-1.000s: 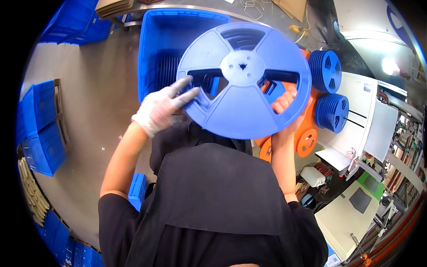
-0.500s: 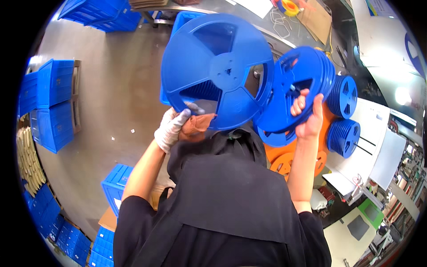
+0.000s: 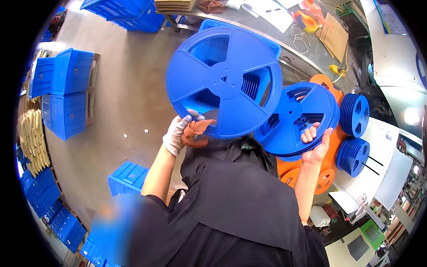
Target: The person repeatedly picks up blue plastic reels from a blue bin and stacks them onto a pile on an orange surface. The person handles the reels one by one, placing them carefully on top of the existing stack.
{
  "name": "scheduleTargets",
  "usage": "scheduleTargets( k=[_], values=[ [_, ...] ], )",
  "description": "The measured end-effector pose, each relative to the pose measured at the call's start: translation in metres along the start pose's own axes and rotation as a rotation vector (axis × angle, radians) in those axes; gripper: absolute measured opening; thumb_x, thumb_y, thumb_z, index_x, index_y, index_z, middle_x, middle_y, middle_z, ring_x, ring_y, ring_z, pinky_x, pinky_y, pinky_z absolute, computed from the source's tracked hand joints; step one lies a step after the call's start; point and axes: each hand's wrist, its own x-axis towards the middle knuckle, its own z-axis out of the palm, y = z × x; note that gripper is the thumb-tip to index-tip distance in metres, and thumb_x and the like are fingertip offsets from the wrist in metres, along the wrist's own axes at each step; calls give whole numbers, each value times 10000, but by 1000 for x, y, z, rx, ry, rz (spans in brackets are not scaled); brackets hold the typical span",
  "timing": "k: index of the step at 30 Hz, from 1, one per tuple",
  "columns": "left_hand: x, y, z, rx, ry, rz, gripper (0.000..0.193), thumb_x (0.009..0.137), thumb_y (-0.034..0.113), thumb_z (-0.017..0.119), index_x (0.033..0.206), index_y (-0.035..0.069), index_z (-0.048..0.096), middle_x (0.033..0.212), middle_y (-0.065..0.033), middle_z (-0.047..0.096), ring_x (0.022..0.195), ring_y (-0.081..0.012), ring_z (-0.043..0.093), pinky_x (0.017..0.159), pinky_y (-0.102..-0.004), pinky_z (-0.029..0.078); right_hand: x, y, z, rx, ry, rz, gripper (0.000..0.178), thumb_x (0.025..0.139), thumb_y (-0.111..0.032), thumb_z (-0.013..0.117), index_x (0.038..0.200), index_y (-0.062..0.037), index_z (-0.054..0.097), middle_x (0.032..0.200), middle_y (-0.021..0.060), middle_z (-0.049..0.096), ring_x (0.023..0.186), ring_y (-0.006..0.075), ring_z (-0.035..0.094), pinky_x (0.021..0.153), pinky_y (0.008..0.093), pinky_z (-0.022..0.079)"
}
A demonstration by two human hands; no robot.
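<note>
A big blue plastic reel (image 3: 224,73) with cut-out windows is held up in front of me. My left hand (image 3: 175,137), in a white glove, closes on its lower left rim, together with a reddish-brown cloth (image 3: 195,130). Behind the reel stands a blue crate (image 3: 275,46); ribbed edges of more reels show through the windows. To the right lies a stack of similar blue reels (image 3: 289,129) over an orange stand (image 3: 331,144). My bare right hand (image 3: 316,147) grips the stack's lower right rim, fingertips inside a window and thumb outside.
Two stacks of smaller blue reels (image 3: 354,115) sit right of the orange stand. A grey workbench (image 3: 267,24) with paper, cardboard and a yellow tape roll (image 3: 307,21) runs along the far side. Blue crates (image 3: 71,71) stand on the floor at left, and another crate (image 3: 128,178) nearer me.
The reels at my right hand have gone from tilted up to lying flatter over the orange stand. My left hand still holds the large reel and the cloth. The whole view has shifted.
</note>
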Motion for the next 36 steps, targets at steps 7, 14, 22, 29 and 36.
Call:
scheduleTargets(
  k=[7, 14, 22, 29, 36],
  values=[
    [71, 0, -40, 1144, 300, 224, 271, 922, 261, 568, 1093, 50, 576, 974, -153, 674, 924, -282, 646, 811, -385, 511, -14, 12, 2, -27, 50, 4, 477, 976, -497, 430, 1023, -43, 568, 659, 13, 439, 593, 128, 415, 551, 254, 368],
    [153, -30, -71, 1583, 629, -29, 373, 923, 316, 518, 1176, 47, 561, 969, -196, 676, 947, -372, 630, 835, -438, 495, -25, 18, 2, -6, 48, 16, 471, 976, -495, 431, 1023, -45, 563, 651, 9, 431, 579, 122, 408, 535, 253, 359],
    [153, -44, -27, 1429, 253, 306, 772, 824, 92, 672, 1482, 141, 271, 1525, -178, 257, 1016, -248, 647, 819, -316, 554, -34, -6, -13, 184, -176, -95, 499, 895, -531, 563, 972, -41, 516, 596, -29, 340, 482, 73, 313, 448, 223, 289],
    [97, -7, 107, 1775, -402, 1250, 649, 722, 8, 670, 1300, 270, 535, 1357, -133, 505, 782, -212, 648, 624, -330, 568, -28, -27, -22, 494, -427, -130, 366, 932, -374, 594, 942, -36, 452, 542, -42, 329, 411, 45, 317, 400, 192, 274],
    [67, 4, 152, 2101, -523, 1288, 391, 737, 86, 578, 1113, 176, 636, 1270, -29, 582, 736, -175, 586, 796, -354, 546, -14, -30, -12, 542, -582, -93, 356, 937, -345, 599, 948, -20, 456, 550, -31, 367, 432, 53, 378, 409, 188, 347]
  ],
)
